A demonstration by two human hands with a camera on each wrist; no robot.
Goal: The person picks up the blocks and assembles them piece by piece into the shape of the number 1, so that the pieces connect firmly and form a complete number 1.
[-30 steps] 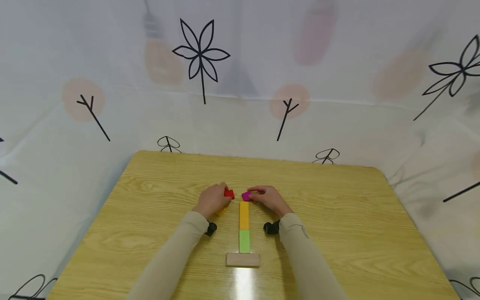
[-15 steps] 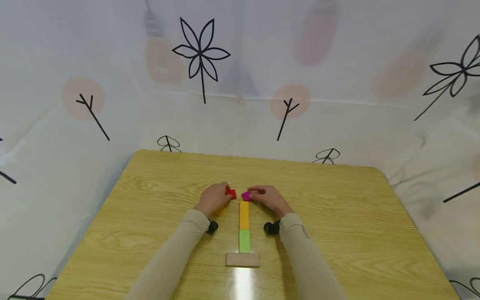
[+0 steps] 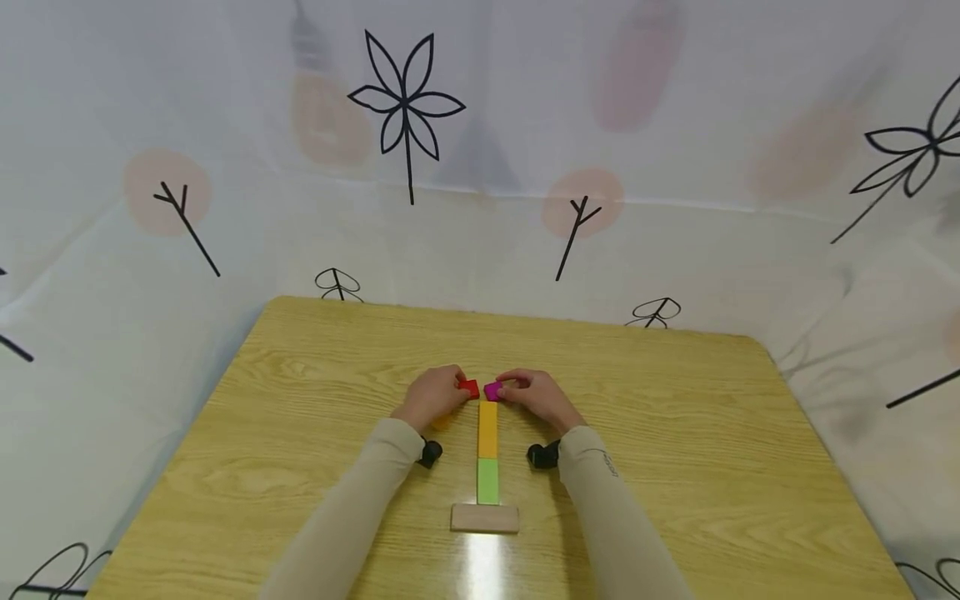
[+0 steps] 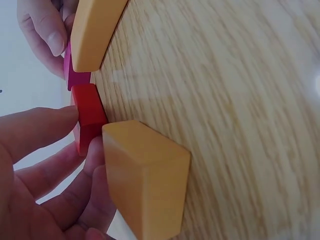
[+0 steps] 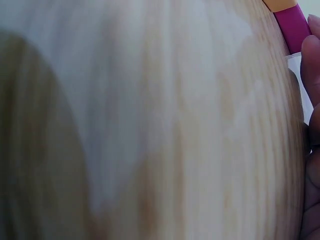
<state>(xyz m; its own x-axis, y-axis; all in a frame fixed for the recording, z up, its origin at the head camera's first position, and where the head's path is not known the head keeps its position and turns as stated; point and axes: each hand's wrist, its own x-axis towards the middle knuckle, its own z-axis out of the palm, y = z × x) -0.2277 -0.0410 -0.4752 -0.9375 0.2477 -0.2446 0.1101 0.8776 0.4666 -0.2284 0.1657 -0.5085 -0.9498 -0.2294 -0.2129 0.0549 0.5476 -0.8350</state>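
Observation:
My left hand (image 3: pixel 435 393) pinches a small red block (image 3: pixel 470 389) between thumb and fingers, low over the tabletop. Just right of it, my right hand (image 3: pixel 537 397) holds a small magenta block (image 3: pixel 492 391) by its right side. The magenta block lies at the far end of a long orange-yellow block (image 3: pixel 488 429). A narrow gap separates the red block from the magenta one in the head view. Beside my left hand's fingers, an orange block (image 4: pixel 145 175) stands on the table in the left wrist view; in the head view that hand mostly hides it.
A light green block (image 3: pixel 487 482) continues the line from the orange-yellow block toward me. Across its near end lies a plain wooden plank (image 3: pixel 484 518). The wood-grain table (image 3: pixel 675 433) ends at the back against a patterned cloth (image 3: pixel 480 250).
My left hand has slid the red block to the right, toward the magenta block. My right hand and the magenta block have stayed in place.

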